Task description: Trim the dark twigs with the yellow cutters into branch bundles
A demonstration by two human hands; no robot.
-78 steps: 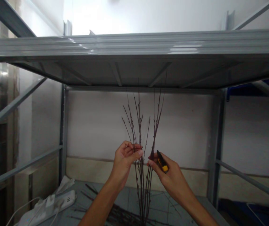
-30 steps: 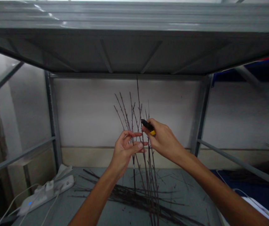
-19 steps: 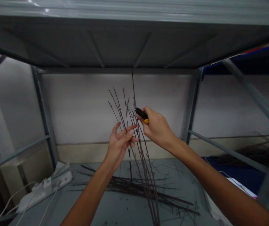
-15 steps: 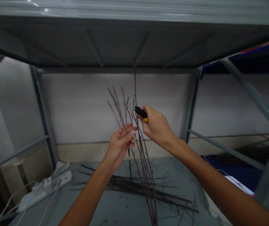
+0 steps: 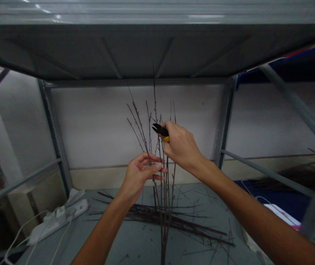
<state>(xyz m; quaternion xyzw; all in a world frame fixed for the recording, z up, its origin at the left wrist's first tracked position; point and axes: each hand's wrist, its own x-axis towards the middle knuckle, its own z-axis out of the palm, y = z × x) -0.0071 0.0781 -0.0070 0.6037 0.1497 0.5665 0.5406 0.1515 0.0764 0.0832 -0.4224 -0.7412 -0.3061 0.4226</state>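
Note:
My right hand (image 5: 182, 145) grips a pair of diagonal cutters (image 5: 160, 130) with black jaws and a bit of yellow handle showing. The jaws point left, parted, close to the thin twigs. A bare branch (image 5: 163, 243) rises from the bottom centre and fans into several upright twigs with small buds. Lower and to the left, my left hand (image 5: 139, 176) has its thumb and fingertips closed around one of its stems. Part of the branch is hidden behind both hands.
Cut branches (image 5: 185, 222) lie in a pile across the grey shelf (image 5: 135, 244). A white power strip (image 5: 59, 221) with cables stands at left. Metal posts (image 5: 54, 136) and an upper shelf (image 5: 141, 51) frame the space. More branches (image 5: 292, 175) lie at far right.
The branch has swung more upright, its base shifting left. My left hand has moved slightly down and right onto a stem. The cutters have shifted slightly left and their jaws are wider apart.

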